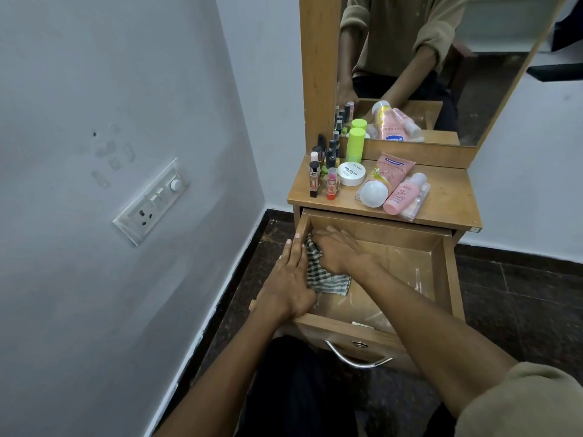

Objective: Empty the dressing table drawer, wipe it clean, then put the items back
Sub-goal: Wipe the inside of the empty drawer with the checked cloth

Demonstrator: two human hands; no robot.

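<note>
The wooden drawer (448, 272) of the dressing table stands pulled out, with nothing in it but a cloth. A green-and-white checked cloth (321, 275) lies against its left inner wall. My right hand (334, 250) presses flat on the cloth near the back left corner. My left hand (290, 275) rests over the drawer's left wall, fingers extended along the rim, touching the cloth's edge. On the table top (448, 203) stand the cosmetics: small bottles (325, 165), a green bottle (356, 145), a white jar (351, 174), pink tubes (403, 193).
A mirror (441, 58) rises behind the table top and reflects a person's arms. The wall with a switch plate (151, 201) is close on the left. A metal handle (359, 357) sticks out from the drawer front above my lap. Dark floor lies around.
</note>
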